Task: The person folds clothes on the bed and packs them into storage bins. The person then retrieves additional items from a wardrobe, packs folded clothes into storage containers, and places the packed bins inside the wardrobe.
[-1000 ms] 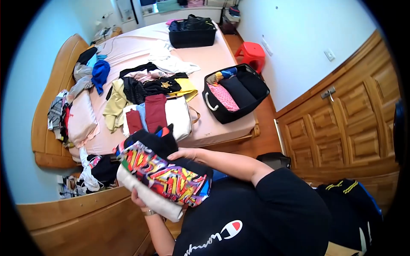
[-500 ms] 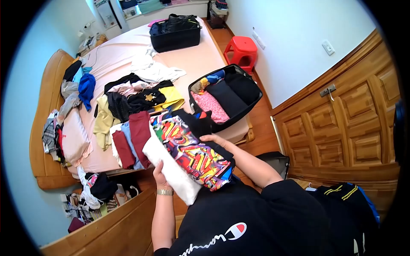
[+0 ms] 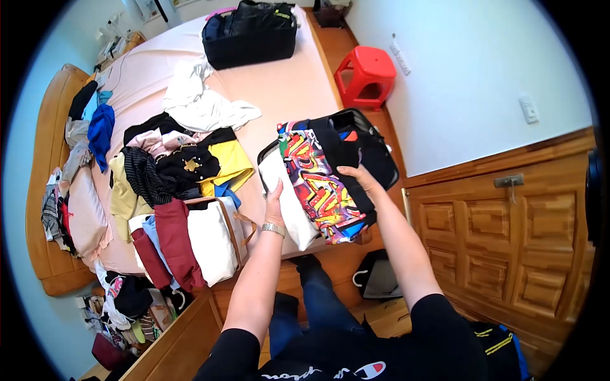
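Note:
A bundle of folded clothes is held between my two hands, over the near side of an open black case (image 3: 389, 166) at the bed's right edge. My left hand (image 3: 274, 206) grips the white folded cloth (image 3: 284, 193) on the bundle's left side. On the right, my right hand (image 3: 359, 181) holds the black cloth (image 3: 340, 155), thumb on top. Between them lies a brightly patterned, multicoloured cloth (image 3: 318, 184). The bundle hides most of the case's inside.
On the bed (image 3: 279, 95) lie a white garment (image 3: 203, 105), a yellow cloth (image 3: 227, 166), dark red folded clothes (image 3: 178, 241) and a filled black box (image 3: 251, 47). A red stool (image 3: 367, 73) stands by the wall. A grey-black bag (image 3: 381, 276) lies on the floor.
Both hands have carried the bundle forward and to the right, from near my body to over the black case. The view has shifted, and my legs now show below.

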`<move>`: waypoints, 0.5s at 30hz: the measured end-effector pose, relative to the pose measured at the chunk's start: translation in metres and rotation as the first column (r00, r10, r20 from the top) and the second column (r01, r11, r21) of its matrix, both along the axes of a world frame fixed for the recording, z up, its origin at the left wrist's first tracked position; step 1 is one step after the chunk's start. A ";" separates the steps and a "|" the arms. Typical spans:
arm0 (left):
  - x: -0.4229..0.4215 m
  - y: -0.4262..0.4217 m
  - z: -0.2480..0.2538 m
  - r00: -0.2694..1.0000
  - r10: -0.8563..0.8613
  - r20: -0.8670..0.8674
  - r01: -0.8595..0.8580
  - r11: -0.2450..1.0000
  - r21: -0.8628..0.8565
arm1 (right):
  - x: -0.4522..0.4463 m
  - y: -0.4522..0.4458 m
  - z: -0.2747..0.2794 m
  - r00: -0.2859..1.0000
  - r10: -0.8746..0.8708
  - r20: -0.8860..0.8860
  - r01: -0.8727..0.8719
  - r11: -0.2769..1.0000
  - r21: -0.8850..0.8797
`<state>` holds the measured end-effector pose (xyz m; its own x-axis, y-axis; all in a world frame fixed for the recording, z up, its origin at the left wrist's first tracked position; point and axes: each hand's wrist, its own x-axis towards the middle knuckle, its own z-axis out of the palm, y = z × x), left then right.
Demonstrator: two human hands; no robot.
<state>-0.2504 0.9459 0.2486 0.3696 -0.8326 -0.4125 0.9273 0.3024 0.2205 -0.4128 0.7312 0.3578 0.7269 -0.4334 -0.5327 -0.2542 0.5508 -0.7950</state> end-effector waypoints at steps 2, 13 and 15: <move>0.005 0.012 -0.013 0.837 -0.075 0.543 -0.208 0.873 0.442 | 0.009 0.012 -0.063 0.997 -0.047 -0.059 0.050 0.997 0.051; -0.029 0.044 0.022 -0.395 -0.668 0.631 -0.350 0.745 0.568 | 0.021 0.004 -0.034 0.988 -0.078 -0.137 -0.038 0.724 -0.689; -0.033 0.026 0.031 -0.413 -0.745 0.524 -0.408 0.666 0.625 | 0.018 -0.004 -0.010 0.993 -0.109 -0.041 0.073 0.860 -0.505</move>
